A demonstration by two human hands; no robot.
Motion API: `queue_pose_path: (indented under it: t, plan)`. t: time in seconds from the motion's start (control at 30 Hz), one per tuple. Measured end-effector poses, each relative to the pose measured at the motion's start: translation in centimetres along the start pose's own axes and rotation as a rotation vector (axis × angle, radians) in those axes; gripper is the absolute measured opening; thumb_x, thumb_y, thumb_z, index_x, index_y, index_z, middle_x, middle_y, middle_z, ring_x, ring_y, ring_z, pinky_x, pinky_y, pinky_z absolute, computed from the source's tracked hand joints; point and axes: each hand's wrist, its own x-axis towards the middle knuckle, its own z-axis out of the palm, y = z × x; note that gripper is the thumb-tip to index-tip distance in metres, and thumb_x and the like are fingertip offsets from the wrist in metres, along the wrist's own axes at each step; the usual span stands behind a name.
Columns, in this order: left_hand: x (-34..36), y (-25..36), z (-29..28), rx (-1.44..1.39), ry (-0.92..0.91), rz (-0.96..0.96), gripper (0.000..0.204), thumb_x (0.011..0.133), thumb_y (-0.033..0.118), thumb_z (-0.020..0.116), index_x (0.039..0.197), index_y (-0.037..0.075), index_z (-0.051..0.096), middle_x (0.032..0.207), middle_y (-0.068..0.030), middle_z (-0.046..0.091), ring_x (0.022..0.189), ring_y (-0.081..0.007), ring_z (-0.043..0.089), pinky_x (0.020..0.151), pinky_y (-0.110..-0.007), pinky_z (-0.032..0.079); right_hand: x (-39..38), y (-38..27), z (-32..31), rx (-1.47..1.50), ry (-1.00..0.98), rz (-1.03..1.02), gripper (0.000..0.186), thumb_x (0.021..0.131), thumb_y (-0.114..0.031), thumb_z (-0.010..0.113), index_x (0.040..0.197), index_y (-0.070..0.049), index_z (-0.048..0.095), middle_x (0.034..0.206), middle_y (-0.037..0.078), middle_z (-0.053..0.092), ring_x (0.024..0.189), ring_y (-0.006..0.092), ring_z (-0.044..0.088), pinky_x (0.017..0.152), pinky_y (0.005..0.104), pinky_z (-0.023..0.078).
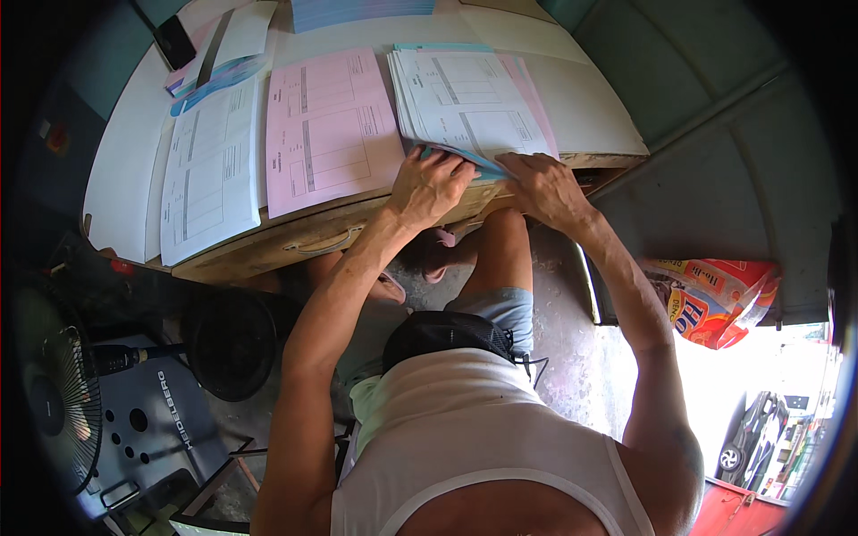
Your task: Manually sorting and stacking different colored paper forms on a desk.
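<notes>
At the table's front edge lies a fanned stack of printed forms (pixel 469 94), white on top with green and pink sheets showing at its borders. My left hand (pixel 431 186) has its fingers curled around the stack's near left corner. My right hand (pixel 547 191) grips the near edge further right, its fingers bent together. Between both hands the sheets' blue near edge (pixel 487 168) is bent upward. How many sheets are gripped cannot be made out. Left of this stack is a pink pile of forms (pixel 332 129), and beyond it a white pile of forms (pixel 210 165).
The wooden table (pixel 223 261) has a drawer handle (pixel 323 241) below its front edge. A blue paper stack (pixel 362 11) and a black phone (pixel 175 42) are at the back. A fan (pixel 61 393) and round black object (pixel 229 342) stand lower left; a red plastic bag (pixel 728 299) hangs right.
</notes>
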Motion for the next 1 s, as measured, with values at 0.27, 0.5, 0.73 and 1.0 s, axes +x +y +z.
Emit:
queue_pose_path:
  t: [0.27, 0.5, 0.73, 1.0]
  plan:
    - [6.6, 7.7, -10.8, -0.331, 0.003, -0.259, 0.024, 0.079, 0.019, 0.08, 0.098, 0.006, 0.073, 0.095, -0.005, 0.074, 0.081, -0.02, 0.07, 0.067, -0.036, 0.053, -1.4, 0.7, 1.7, -0.235, 0.143, -0.034, 0.043, 0.08, -0.007, 0.065, 0.122, -0.003, 0.057, 0.114, 0.014, 0.068, 0.102, 0.0277, 0.069, 0.089, 0.0366, 0.056]
    - [13.1, 12.6, -23.3, -0.65, -0.48, 0.065, 0.04, 0.082, 0.025, 0.071, 0.119, 0.014, 0.059, 0.105, -0.0044, 0.063, 0.094, -0.0191, 0.061, 0.087, -0.045, 0.047, 0.5, 2.8, -0.2, -0.19, 0.141, 0.024, 0.037, 0.083, 0.007, 0.058, 0.119, -0.002, 0.055, 0.096, 0.016, 0.07, 0.085, 0.0321, 0.07, 0.076, 0.0438, 0.058]
    - [9.9, 12.9, -26.6, -0.669, -0.562, 0.163, 0.071, 0.088, 0.036, 0.055, 0.156, 0.023, 0.039, 0.135, -0.0082, 0.055, 0.117, -0.0209, 0.052, 0.106, -0.057, 0.037, 3.0, 2.7, -2.9, -0.345, 0.154, -0.155, 0.031, 0.084, 0.003, 0.061, 0.114, -0.002, 0.056, 0.103, 0.013, 0.068, 0.087, 0.0287, 0.069, 0.078, 0.0411, 0.056]
    - [7.6, 8.8, -32.2, -0.717, -0.538, -0.003, 0.089, 0.082, 0.044, 0.064, 0.156, 0.009, 0.029, 0.145, -0.0098, 0.044, 0.126, -0.0285, 0.042, 0.109, -0.059, 0.03, 12.0, 5.9, -10.1, -0.371, 0.255, -0.184, 0.039, 0.079, 0.011, 0.057, 0.115, -0.006, 0.058, 0.1, 0.011, 0.069, 0.088, 0.0298, 0.07, 0.074, 0.042, 0.059]
